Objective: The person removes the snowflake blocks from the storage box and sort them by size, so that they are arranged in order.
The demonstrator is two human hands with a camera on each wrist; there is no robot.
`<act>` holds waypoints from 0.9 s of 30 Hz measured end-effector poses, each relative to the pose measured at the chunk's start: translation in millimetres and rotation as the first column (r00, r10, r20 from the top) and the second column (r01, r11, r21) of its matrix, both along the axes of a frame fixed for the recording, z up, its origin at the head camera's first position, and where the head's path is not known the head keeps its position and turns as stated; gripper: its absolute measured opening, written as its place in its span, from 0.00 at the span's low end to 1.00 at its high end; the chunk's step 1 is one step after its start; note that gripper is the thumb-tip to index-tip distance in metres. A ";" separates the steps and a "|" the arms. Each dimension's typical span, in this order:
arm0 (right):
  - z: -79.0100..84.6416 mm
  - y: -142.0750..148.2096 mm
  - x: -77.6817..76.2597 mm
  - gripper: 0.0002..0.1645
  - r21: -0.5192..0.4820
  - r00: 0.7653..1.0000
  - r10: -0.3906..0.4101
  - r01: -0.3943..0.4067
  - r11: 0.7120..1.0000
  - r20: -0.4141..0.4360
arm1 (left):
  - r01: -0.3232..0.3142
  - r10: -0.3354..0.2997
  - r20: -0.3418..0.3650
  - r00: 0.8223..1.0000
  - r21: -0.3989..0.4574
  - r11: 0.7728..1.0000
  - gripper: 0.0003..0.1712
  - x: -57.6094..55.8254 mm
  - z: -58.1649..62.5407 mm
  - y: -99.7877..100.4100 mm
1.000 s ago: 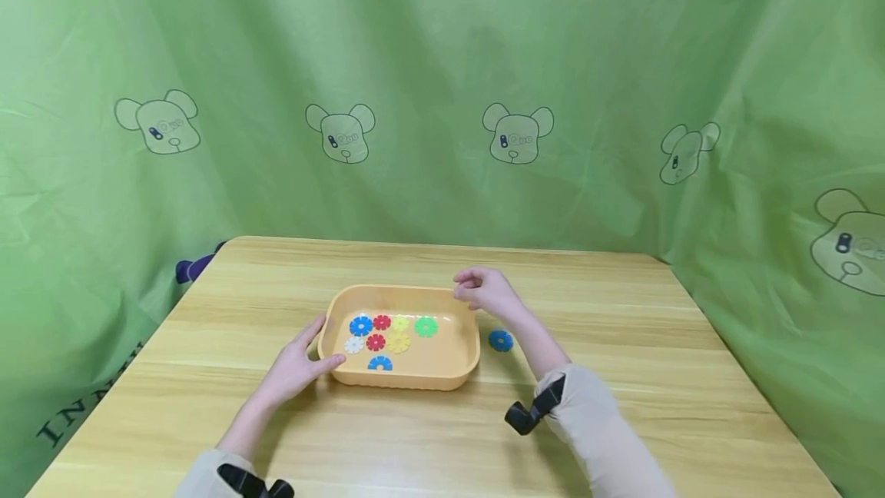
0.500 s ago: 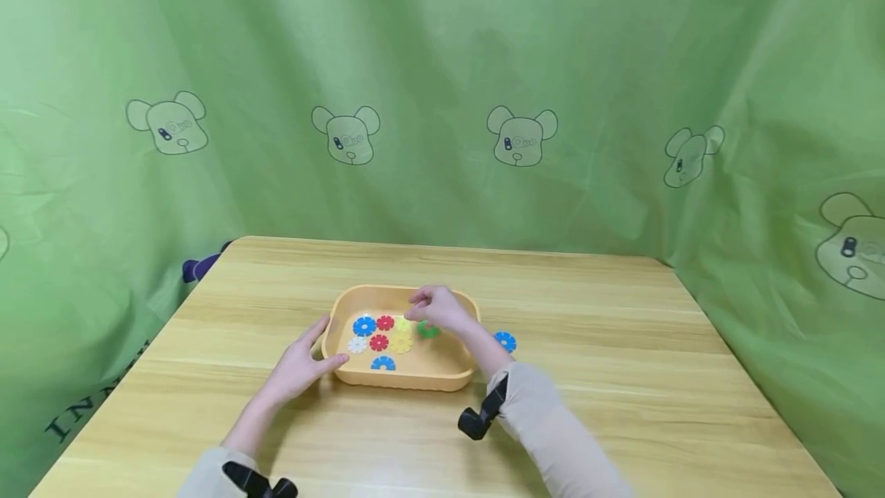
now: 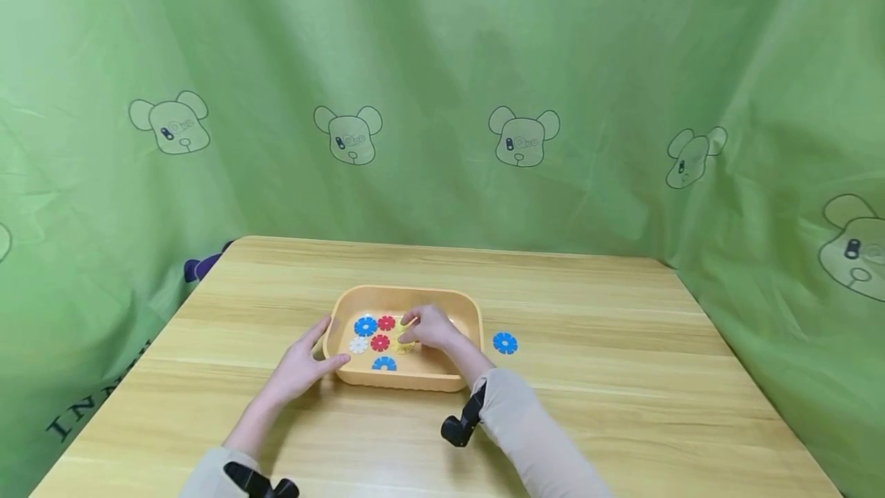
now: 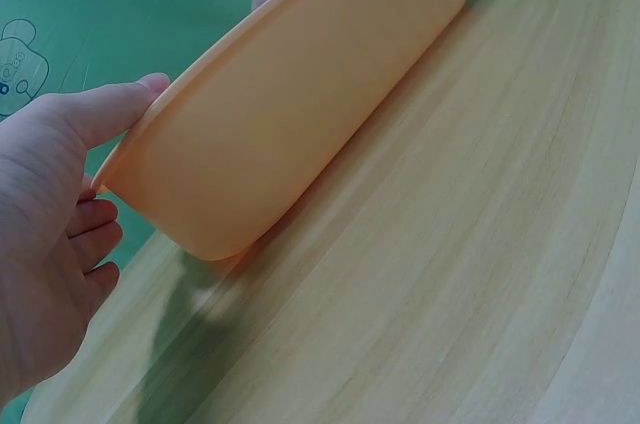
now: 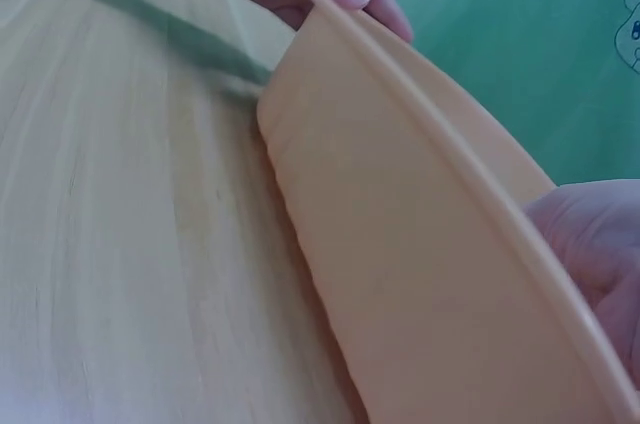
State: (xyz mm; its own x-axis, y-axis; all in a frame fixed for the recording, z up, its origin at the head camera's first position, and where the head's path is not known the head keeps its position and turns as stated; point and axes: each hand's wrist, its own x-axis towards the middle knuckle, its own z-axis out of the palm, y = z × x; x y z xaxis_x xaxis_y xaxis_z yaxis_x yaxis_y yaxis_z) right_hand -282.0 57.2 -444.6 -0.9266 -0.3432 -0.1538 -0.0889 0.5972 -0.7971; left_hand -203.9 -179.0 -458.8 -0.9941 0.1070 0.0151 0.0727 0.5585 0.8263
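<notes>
While my left hand [image 3: 297, 366] holds the left end of the orange tray [image 3: 408, 381], my right hand [image 3: 430, 327] is down inside it. My left thumb lies on the rim and the other left fingers bend around the outside of the end wall, so they are clamped on the tray. My right fingers are bent, their tips pointing down over the yellow discs [image 3: 402, 346], which they partly cover; whether they pinch one or only touch it I cannot tell. The tray sits flat on the wooden counter [image 3: 622, 367].

To the left of my right fingers lie two red discs [image 3: 379, 337], one behind the other, with a white disc [image 3: 356, 347] beside the nearer one and a notched blue disc [image 3: 360, 327] beside the farther one. A second blue disc [image 3: 384, 360] lies against the near wall, which hides its lower half. Outside the tray, just beyond its right end, a third blue disc [image 3: 501, 344] lies flat on the counter.

Pale sleeves [image 3: 528, 433] cover my forearms, with black straps [image 3: 473, 408] near the wrists. Behind the counter hangs a green curtain [image 3: 435, 37] printed with bear heads.
</notes>
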 end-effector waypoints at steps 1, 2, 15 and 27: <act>-1.1 0.0 0.0 0.18 0.014 1.000 0.005 -0.005 1.000 -0.007 | 0.000 0.000 0.000 1.000 0.000 1.000 0.50 0.0 0.0 0.0; -1.8 -0.1 0.1 0.18 0.021 1.000 0.009 -0.009 1.000 -0.012 | 0.000 0.000 0.000 1.000 0.000 1.000 0.50 0.1 0.1 0.0; -6.4 -3.4 4.1 0.21 0.206 0.985 0.113 -0.085 0.975 -0.131 | 0.009 -0.009 -0.004 1.000 0.009 1.000 0.50 0.3 0.9 -0.6; -6.2 -5.2 2.1 0.21 0.289 0.975 0.168 -0.119 0.950 -0.148 | 0.005 -0.005 0.001 1.000 0.009 1.000 0.50 0.0 1.0 -1.1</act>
